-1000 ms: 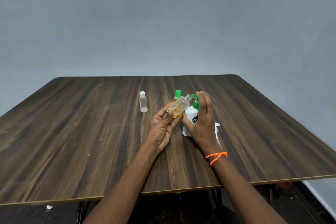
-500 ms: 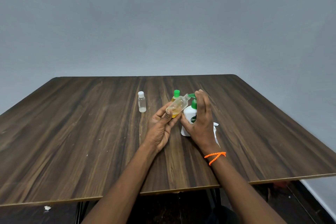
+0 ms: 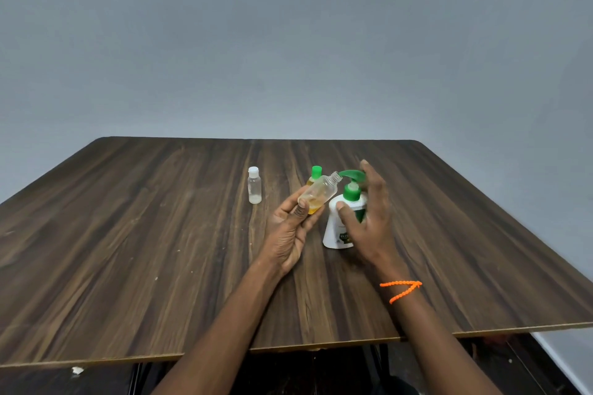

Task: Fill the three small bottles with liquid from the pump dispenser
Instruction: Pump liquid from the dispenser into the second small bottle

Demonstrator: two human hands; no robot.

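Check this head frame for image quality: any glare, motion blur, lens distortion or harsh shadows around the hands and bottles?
Head view: light is soft and even, no harsh shadows on the table. The wide-angle lens splays the table's edges outward. The tilted open bottle in the left hand is fairly sharp, without strong glare. The right hand on the pump dispenser looks slightly soft; its label is unreadable.

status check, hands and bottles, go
Left hand holds open bottle tilted at pump spout. Right hand grips dispenser. Two capped bottles wait behind. Nothing blocking.
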